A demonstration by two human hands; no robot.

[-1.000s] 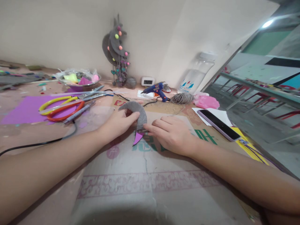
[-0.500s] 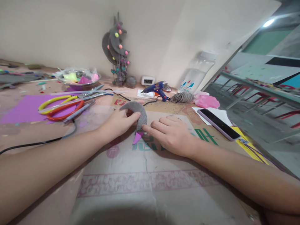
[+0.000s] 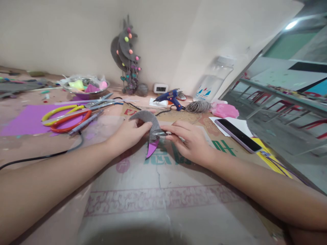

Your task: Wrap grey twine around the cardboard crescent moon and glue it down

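A crescent (image 3: pixel 147 117) wound in grey yarn, its lower tip (image 3: pixel 152 149) bare and purple, is in front of me above the cardboard. My left hand (image 3: pixel 133 132) grips its inner curve, thumb on the near face and fingers behind. At the crescent's lower right edge, my right hand (image 3: pixel 190 139) is closed in a pinch. Thin grey strands of yarn (image 3: pixel 161 133) run between those fingertips and the crescent; motion smears them. A loose coil of the same grey yarn (image 3: pixel 198 106) lies beyond my right hand.
A blue glue gun (image 3: pixel 170 97) stands behind the crescent. Scissors (image 3: pixel 67 117) rest on purple felt (image 3: pixel 22 119) at left. A metal bowl (image 3: pixel 88 94), a clock (image 3: pixel 160 88), a bottle (image 3: pixel 214 80) and a decorated moon hanging (image 3: pixel 127 51) stand farther back. A phone (image 3: pixel 237 135) lies at right.
My right hand has shifted from pointing a finger at the crescent's lower end to a pinch slightly higher, with grey strands showing. More of the purple tip shows. My left hand keeps its grip.
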